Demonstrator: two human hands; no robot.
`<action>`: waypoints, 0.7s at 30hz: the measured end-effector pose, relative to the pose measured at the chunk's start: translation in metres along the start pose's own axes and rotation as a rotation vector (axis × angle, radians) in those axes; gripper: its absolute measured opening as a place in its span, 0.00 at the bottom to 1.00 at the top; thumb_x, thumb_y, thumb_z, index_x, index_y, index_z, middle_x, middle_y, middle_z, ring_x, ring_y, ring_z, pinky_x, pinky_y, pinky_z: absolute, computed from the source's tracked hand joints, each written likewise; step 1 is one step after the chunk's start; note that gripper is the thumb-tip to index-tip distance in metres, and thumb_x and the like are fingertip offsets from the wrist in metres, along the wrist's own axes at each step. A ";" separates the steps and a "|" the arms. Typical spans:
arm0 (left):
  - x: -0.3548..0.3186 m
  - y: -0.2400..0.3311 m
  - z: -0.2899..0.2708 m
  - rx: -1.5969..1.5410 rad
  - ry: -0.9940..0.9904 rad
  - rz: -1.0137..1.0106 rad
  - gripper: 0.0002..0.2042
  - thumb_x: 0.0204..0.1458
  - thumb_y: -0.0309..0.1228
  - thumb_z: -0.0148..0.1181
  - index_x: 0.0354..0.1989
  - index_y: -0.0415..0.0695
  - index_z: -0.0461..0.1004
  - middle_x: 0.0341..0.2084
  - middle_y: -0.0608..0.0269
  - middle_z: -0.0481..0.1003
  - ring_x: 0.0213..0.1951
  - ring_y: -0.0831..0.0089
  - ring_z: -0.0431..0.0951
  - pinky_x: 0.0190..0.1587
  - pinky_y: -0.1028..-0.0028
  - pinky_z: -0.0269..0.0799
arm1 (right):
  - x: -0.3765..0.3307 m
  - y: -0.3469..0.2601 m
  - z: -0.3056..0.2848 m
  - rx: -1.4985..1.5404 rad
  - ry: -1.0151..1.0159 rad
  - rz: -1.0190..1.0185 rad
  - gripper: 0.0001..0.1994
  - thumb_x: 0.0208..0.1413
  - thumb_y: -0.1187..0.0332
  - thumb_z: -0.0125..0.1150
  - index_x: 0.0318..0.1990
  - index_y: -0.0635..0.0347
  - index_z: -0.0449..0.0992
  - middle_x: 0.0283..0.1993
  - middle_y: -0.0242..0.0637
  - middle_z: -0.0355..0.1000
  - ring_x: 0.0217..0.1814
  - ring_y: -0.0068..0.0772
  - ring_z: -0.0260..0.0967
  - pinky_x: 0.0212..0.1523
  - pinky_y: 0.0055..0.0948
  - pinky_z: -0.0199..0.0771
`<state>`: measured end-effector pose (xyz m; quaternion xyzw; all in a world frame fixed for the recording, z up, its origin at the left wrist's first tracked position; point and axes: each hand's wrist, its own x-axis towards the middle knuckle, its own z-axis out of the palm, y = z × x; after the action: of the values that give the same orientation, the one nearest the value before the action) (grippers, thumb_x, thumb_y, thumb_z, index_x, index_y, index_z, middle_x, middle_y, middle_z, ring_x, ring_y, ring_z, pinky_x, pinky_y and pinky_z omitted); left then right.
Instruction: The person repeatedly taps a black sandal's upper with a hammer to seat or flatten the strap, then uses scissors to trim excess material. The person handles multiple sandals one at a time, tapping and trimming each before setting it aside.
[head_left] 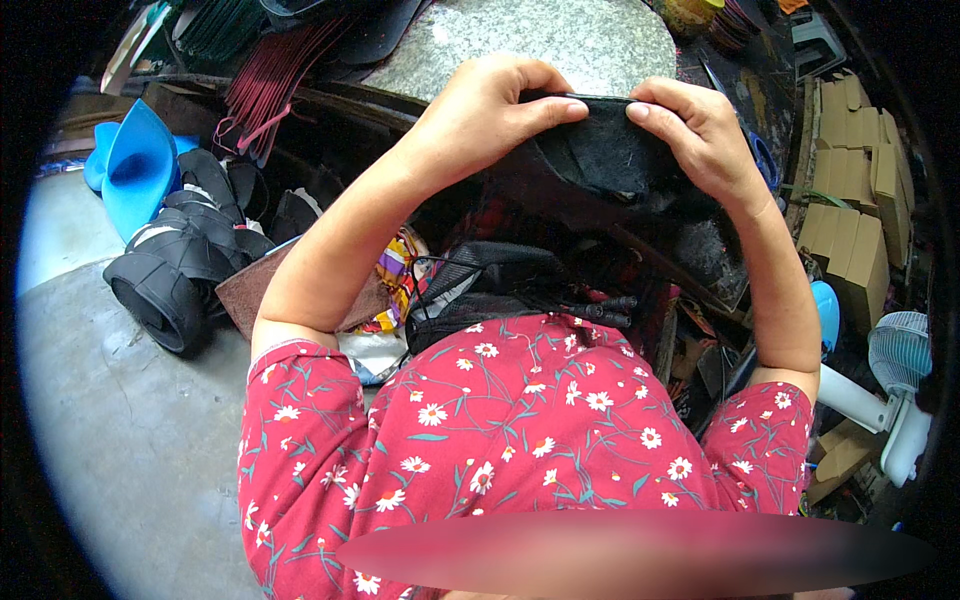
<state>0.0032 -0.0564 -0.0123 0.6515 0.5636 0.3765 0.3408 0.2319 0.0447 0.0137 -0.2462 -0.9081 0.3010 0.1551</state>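
Seen from above, the left hand (480,115) and right hand (700,130) pinch the top edge of a black shoe upper (610,160) held over a grey stone slab (560,40) — both grips closed on it — though the floppy piece might slip from such shallow fingertip holds.

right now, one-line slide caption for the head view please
Both hands, left hand and right hand, pinch the top edge of a black shoe upper before a grey stone slab.
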 end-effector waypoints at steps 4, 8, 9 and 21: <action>0.000 0.004 0.005 0.074 0.153 0.302 0.13 0.53 0.34 0.67 0.42 0.38 0.80 0.29 0.62 0.81 0.33 0.78 0.77 0.40 0.76 0.73 | 0.003 0.001 0.001 -0.009 0.027 -0.051 0.12 0.60 0.58 0.60 0.38 0.57 0.79 0.29 0.44 0.75 0.29 0.41 0.75 0.32 0.34 0.71; 0.001 0.002 0.005 0.114 -0.057 0.121 0.14 0.55 0.33 0.65 0.44 0.36 0.79 0.32 0.58 0.81 0.36 0.78 0.78 0.42 0.74 0.74 | 0.003 -0.001 0.007 -0.012 0.016 -0.065 0.11 0.59 0.57 0.60 0.39 0.54 0.80 0.28 0.43 0.75 0.29 0.42 0.75 0.31 0.34 0.71; 0.002 0.000 0.004 0.080 -0.076 0.109 0.14 0.55 0.33 0.65 0.44 0.36 0.79 0.32 0.59 0.81 0.36 0.78 0.78 0.42 0.75 0.73 | 0.003 -0.003 0.009 -0.053 0.015 -0.044 0.11 0.59 0.57 0.60 0.39 0.53 0.80 0.28 0.43 0.75 0.29 0.42 0.75 0.31 0.34 0.71; 0.015 0.017 -0.034 -0.382 0.193 0.514 0.16 0.65 0.24 0.45 0.59 0.41 0.71 0.50 0.60 0.76 0.40 0.73 0.80 0.41 0.74 0.78 | 0.024 -0.005 -0.032 0.637 -0.133 -0.172 0.13 0.66 0.62 0.57 0.44 0.64 0.76 0.39 0.24 0.72 0.43 0.15 0.66 0.46 0.19 0.68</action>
<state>-0.0176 -0.0430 0.0205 0.6580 0.3299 0.6090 0.2955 0.2236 0.0693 0.0448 -0.0874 -0.7940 0.5710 0.1895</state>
